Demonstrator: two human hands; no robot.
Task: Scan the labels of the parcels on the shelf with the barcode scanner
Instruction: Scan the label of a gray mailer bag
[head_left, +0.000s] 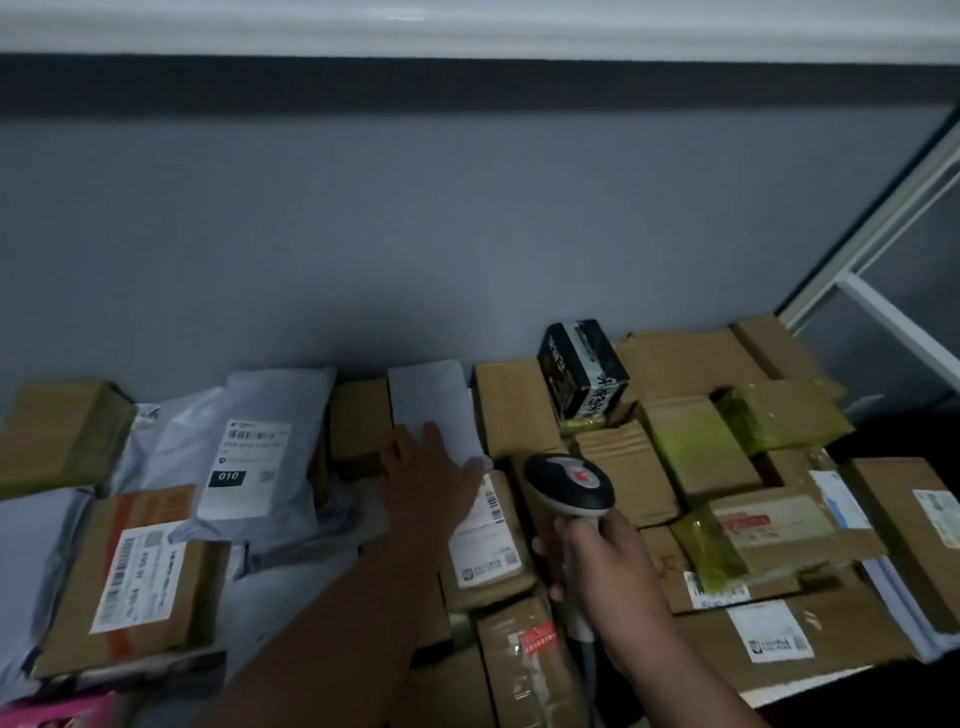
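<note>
Scanning looks under way, with many parcels left and none visibly marked done. Right hand (605, 558) grips the barcode scanner (569, 486) just right of the labelled carton (485, 530); left hand (428, 480), fingers spread, reaches beyond that carton.

You are working in dim, flat indoor light with a bluish-grey cast. A bright band is glowing along the top edge. Everything is looking soft and slightly blurred, so label print is unreadable. Straight lines are bowing at the wide-angle edges, and shadows are staying faint.
</note>
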